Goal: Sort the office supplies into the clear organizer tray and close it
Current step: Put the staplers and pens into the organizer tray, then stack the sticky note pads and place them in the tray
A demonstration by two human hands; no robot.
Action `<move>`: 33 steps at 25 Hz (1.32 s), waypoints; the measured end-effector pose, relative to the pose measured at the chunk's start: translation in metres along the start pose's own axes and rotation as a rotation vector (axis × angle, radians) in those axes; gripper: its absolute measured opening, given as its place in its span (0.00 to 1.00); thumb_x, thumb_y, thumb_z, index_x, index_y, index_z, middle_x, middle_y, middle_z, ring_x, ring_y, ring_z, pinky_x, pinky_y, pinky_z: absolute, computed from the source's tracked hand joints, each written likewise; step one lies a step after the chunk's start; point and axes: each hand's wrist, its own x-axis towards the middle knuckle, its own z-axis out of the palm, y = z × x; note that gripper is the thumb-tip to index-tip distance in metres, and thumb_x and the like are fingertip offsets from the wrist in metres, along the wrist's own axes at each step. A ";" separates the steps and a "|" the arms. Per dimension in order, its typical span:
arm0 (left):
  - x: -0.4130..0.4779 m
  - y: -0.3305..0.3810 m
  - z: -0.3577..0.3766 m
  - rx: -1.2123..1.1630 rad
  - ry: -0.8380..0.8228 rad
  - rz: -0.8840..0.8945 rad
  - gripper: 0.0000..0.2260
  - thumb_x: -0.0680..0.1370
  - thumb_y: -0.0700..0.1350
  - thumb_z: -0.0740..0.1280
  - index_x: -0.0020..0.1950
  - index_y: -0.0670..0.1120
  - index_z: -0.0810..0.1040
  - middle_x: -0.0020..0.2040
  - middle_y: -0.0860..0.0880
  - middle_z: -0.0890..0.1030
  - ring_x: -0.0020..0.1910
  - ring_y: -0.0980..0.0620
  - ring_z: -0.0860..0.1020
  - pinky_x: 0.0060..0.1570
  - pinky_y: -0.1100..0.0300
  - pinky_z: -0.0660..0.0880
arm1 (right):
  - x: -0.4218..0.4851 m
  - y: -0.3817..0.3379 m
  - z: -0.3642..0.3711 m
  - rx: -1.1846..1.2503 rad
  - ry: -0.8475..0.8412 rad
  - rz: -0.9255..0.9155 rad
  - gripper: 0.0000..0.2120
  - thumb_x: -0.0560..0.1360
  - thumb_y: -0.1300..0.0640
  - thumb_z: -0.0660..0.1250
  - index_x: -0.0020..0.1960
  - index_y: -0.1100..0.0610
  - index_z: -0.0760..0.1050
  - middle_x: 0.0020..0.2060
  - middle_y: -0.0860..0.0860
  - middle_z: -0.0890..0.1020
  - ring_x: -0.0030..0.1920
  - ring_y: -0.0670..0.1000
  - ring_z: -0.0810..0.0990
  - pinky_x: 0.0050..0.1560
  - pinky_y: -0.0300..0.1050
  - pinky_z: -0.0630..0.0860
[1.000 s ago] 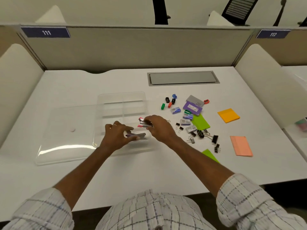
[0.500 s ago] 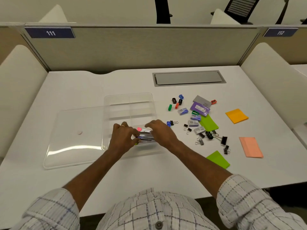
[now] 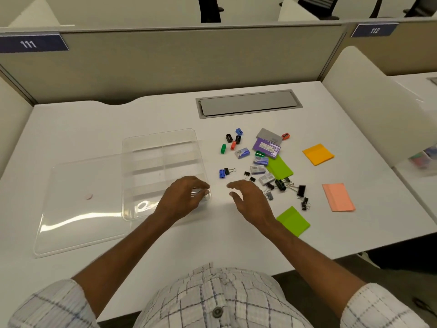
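Reaching out over the white desk (image 3: 94,129), both of the person's arms come forward in rolled checked sleeves. The tray (image 3: 124,162) sits open left of centre, clear and split into compartments. Its lid (image 3: 78,209) lies flat to its left, and the tray overlaps the lid's right part.

The left hand (image 3: 182,197) is down in the tray's near right compartment. Its fingers are curled over something silvery there. Whether they grip it or only rest on it, I cannot tell; the hand hides most of it. The other compartments look bare from here.

The right hand (image 3: 250,200) hovers just right of the tray, palm down, fingers spread and loose, holding nothing.

Most of the supplies lie loose on the desk, right of the tray. Small sharpeners (image 3: 229,138) in black, blue, red and green sit farthest back. Beside them a grey box (image 3: 269,136) partly overlaps a purple box (image 3: 266,147). Little staple boxes (image 3: 257,169) are scattered nearer. A blue clip (image 3: 222,173) lies just beyond the gap between the hands. Black binder clips (image 3: 281,185) are strewn just right of the right hand. One green pad (image 3: 280,168) lies among the boxes and another green pad (image 3: 293,221) beside the right wrist. An orange pad (image 3: 318,154) and a pink pad (image 3: 338,197) lie well out to the right.

A grey hatch (image 3: 248,104) is set into the desk's far side.
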 end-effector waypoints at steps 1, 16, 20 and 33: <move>0.003 0.011 0.008 -0.036 -0.015 0.014 0.09 0.78 0.52 0.68 0.55 0.53 0.84 0.51 0.56 0.84 0.51 0.57 0.79 0.50 0.61 0.76 | -0.010 0.011 -0.007 0.016 0.023 0.040 0.12 0.79 0.57 0.66 0.62 0.52 0.78 0.59 0.47 0.81 0.60 0.48 0.77 0.65 0.43 0.72; 0.033 0.125 0.154 -0.077 -0.515 0.035 0.21 0.73 0.57 0.74 0.63 0.50 0.79 0.56 0.50 0.80 0.53 0.52 0.77 0.53 0.53 0.76 | -0.102 0.135 -0.071 -0.107 -0.079 0.616 0.41 0.63 0.45 0.80 0.69 0.57 0.68 0.61 0.56 0.72 0.61 0.58 0.72 0.58 0.48 0.65; 0.029 0.131 0.173 -0.035 -0.510 0.058 0.23 0.74 0.54 0.73 0.66 0.48 0.76 0.58 0.48 0.78 0.56 0.49 0.77 0.55 0.52 0.75 | -0.091 0.140 -0.076 -0.038 -0.065 0.640 0.38 0.62 0.48 0.82 0.66 0.57 0.69 0.59 0.57 0.74 0.58 0.59 0.74 0.57 0.50 0.69; 0.038 0.134 0.173 -0.545 -0.267 -0.211 0.09 0.78 0.46 0.70 0.54 0.42 0.79 0.48 0.44 0.83 0.46 0.48 0.81 0.48 0.56 0.77 | -0.077 0.148 -0.141 0.462 0.004 0.579 0.07 0.73 0.55 0.75 0.49 0.56 0.83 0.42 0.51 0.84 0.42 0.49 0.82 0.45 0.47 0.80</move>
